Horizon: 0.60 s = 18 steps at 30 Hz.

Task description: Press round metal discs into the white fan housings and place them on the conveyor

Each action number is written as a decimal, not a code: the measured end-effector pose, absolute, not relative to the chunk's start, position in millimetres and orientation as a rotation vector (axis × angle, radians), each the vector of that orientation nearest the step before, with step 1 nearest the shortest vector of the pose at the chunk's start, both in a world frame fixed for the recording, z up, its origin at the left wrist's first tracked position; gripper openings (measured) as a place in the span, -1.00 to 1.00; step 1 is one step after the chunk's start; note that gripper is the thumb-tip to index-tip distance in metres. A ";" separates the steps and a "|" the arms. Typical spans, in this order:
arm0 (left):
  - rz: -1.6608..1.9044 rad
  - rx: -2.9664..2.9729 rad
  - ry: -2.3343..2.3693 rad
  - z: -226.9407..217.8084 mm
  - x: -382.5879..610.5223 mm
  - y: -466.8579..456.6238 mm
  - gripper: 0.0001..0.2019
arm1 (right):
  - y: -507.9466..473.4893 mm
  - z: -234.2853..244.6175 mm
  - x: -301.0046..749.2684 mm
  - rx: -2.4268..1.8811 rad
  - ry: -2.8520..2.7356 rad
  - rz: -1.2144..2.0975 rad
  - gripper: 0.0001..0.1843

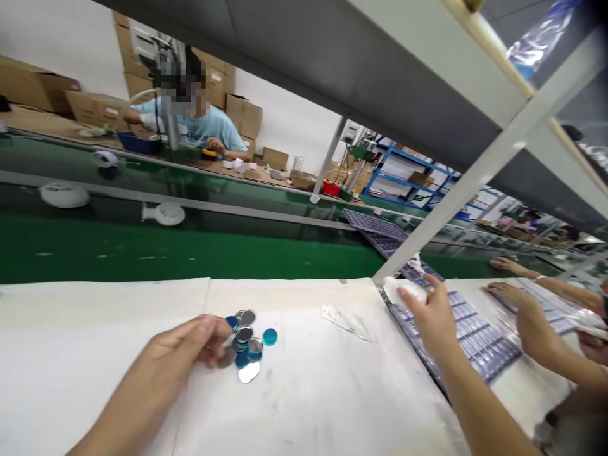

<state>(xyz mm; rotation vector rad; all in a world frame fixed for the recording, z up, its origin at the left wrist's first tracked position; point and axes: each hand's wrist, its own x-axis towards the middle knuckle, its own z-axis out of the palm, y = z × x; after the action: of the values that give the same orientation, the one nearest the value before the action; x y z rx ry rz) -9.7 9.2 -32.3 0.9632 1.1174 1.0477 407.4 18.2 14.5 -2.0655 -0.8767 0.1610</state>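
My left hand (190, 345) lies on the white-covered bench with its fingers curled against a loose pile of round mirror-like metal discs (246, 342), some tinted blue. Whether a disc is pinched in those fingers is hidden. My right hand (430, 316) presses a white cloth (403, 291) onto a dark tray of small blister-packed items (456, 329). A co-worker's hands (532, 323) work on a similar plastic-covered tray (546, 307) to my right.
A green conveyor belt (142, 253) runs behind the bench, carrying white round parts. A white shelf frame (475, 145) crosses overhead. Beyond the belt, a person in a blue shirt (204, 126) sits among cardboard boxes (243, 115). Stacked dark trays (380, 231) rest at the belt's edge.
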 end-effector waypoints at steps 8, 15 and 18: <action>0.932 0.559 0.742 -11.6 24.7 -28.4 -0.53 | -28.5 -11.1 189.1 -1.309 -1.550 1.042 0.15; 1.067 0.507 0.910 -4.4 19.1 -14.3 -0.58 | 14.6 -21.5 221.2 -1.542 -1.886 0.780 -0.81; 1.079 0.502 0.943 -1.0 19.2 -15.9 -0.63 | 21.5 -25.5 221.3 -1.570 -1.997 0.817 -0.87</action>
<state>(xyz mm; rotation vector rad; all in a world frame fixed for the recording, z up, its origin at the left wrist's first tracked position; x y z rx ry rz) 19.2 -15.9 -1.0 0.5024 0.9427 1.0791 221.3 21.5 -25.5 -1.5701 -1.9974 0.8175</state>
